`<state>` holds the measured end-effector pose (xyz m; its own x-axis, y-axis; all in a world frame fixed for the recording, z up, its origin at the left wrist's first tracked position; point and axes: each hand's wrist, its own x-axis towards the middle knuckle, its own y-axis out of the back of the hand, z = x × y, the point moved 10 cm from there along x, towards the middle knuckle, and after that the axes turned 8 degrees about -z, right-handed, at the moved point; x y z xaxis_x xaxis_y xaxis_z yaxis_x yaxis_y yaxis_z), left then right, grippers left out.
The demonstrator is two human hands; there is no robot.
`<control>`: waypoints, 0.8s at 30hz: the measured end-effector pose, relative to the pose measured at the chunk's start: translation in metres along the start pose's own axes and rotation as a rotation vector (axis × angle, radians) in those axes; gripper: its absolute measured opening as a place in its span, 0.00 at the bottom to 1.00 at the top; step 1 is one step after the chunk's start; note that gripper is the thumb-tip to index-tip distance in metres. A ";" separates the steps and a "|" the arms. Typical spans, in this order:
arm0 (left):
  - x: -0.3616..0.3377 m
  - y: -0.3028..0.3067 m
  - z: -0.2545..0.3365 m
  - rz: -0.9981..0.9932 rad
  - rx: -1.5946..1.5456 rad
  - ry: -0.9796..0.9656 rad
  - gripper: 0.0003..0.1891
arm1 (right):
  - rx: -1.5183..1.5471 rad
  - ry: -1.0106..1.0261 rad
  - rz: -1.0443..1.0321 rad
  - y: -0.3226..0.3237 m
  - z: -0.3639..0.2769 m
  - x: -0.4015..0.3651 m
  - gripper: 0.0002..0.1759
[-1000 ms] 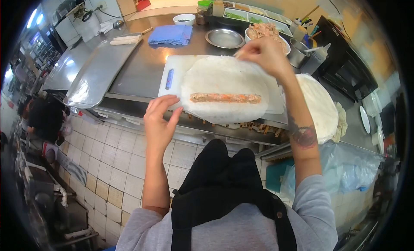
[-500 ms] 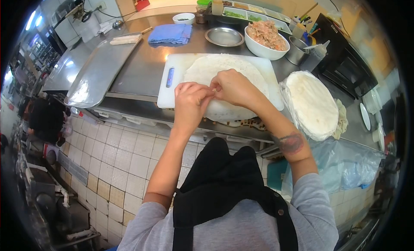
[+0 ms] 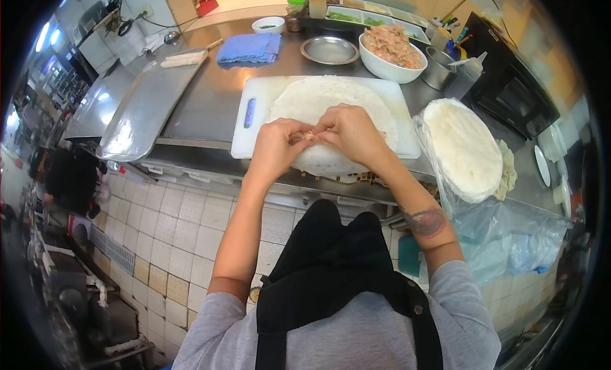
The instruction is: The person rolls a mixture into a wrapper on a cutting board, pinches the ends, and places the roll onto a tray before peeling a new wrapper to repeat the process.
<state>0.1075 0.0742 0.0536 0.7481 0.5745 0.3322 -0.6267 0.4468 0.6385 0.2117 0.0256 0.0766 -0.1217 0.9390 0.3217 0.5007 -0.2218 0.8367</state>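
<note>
A large round white wrapper sheet (image 3: 331,89) lies over a white cutting board (image 3: 407,141), its near edge hanging past the board toward me. Above the sheet my left hand (image 3: 280,144) and my right hand (image 3: 349,131) meet, fingertips pinched together. Between them shows a small pale-orange bit of filling (image 3: 309,136); the fingers hide most of it. A little more filling peeks out to the right of my right hand. It looks like the shredded filling in the white bowl (image 3: 393,66) behind the board.
To the right, a stack of round wrappers (image 3: 461,150) sits in clear plastic. A metal tray (image 3: 143,103) with a pale roll (image 3: 183,59) stands left. Behind are a folded blue cloth (image 3: 249,49), a metal plate (image 3: 330,50), a small bowl (image 3: 268,25) and topping containers (image 3: 375,20).
My right hand has turned and shifted slightly right, uncovering more of the filling between the fingertips. My left hand stays nearly in place, and the view has moved a little.
</note>
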 end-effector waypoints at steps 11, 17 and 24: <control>0.000 -0.002 -0.021 -0.056 -0.229 0.079 0.12 | 0.138 -0.219 -0.096 0.007 0.012 -0.006 0.05; 0.007 0.001 -0.022 0.021 -0.125 0.160 0.11 | 0.049 -0.203 -0.079 0.005 0.013 -0.006 0.10; 0.005 0.003 -0.025 -0.041 -0.156 0.126 0.11 | -0.021 -0.069 -0.007 0.000 0.005 -0.005 0.16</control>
<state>0.1044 0.0957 0.0398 0.7464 0.6305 0.2129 -0.6300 0.5663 0.5315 0.2165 0.0226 0.0731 -0.0653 0.9562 0.2852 0.4823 -0.2199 0.8480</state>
